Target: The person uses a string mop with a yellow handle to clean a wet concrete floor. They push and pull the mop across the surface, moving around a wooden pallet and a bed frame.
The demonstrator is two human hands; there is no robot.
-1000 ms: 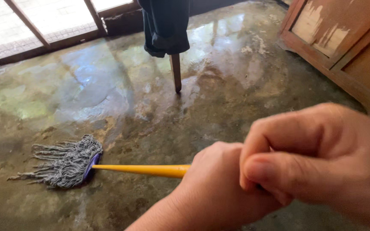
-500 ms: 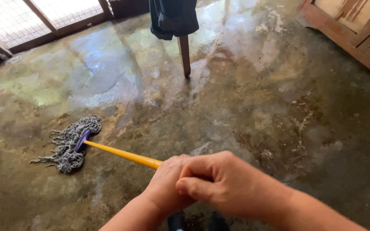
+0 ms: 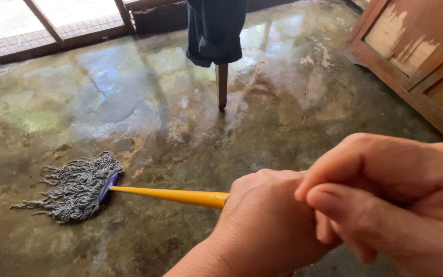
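Both hands [image 3: 334, 215] around yellow mop handle [image 3: 173, 195], grey mop head [image 3: 78, 185] on wet floor [image 3: 293, 128]

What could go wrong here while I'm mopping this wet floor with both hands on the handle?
The concrete floor shines wet around the wooden leg, so a step there might slip. The grey mop head lies spread to the left; a wide sweep could catch that leg or the dark cloth hanging over it. The left hand and right hand sit bunched on the yellow handle, which may give weak control.
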